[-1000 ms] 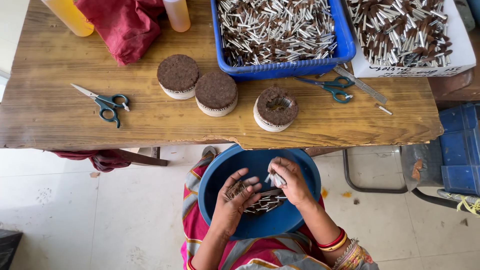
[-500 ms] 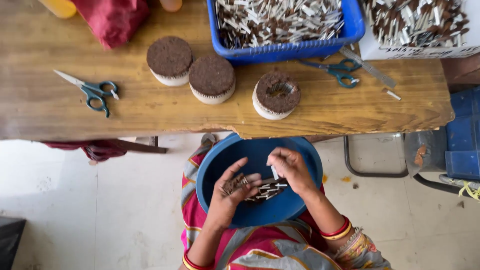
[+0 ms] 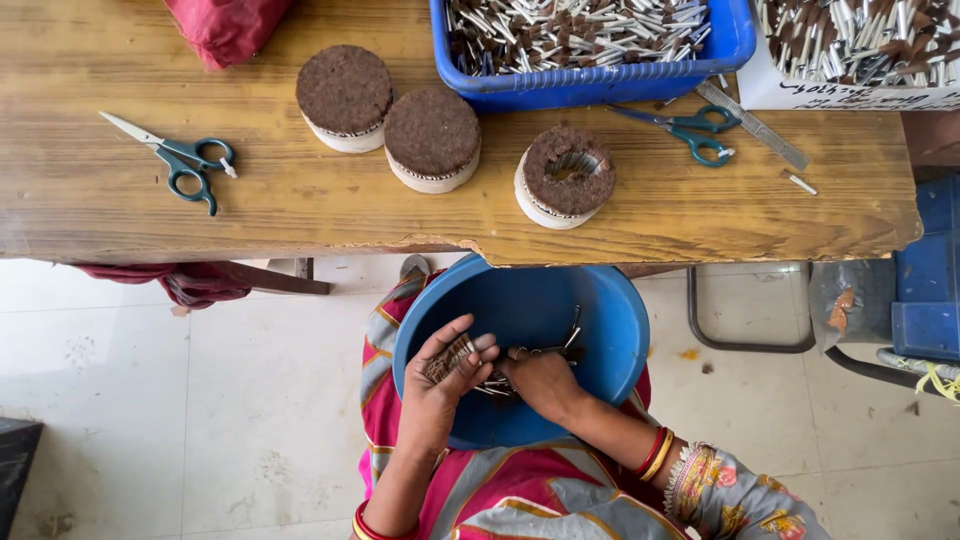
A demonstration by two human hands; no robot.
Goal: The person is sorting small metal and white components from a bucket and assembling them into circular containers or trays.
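Both hands had sunk into the blue basin [image 3: 610,330] | left hand [image 3: 445,375] closed round a stick bundle [image 3: 450,357] | right hand [image 3: 535,382], earlier pinching one piece, lay fingers-down on loose sticks [image 3: 560,347], grip hidden.

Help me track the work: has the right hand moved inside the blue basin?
Yes. The right hand dropped from the blue basin's middle toward its near rim, closer to the body.

Bare forearms, bright clothes – pink, grey and yellow stripes

Left hand [image 3: 440,375] has red bangles at the wrist; right hand [image 3: 540,380] has red and gold ones – plus a floral patterned sleeve.
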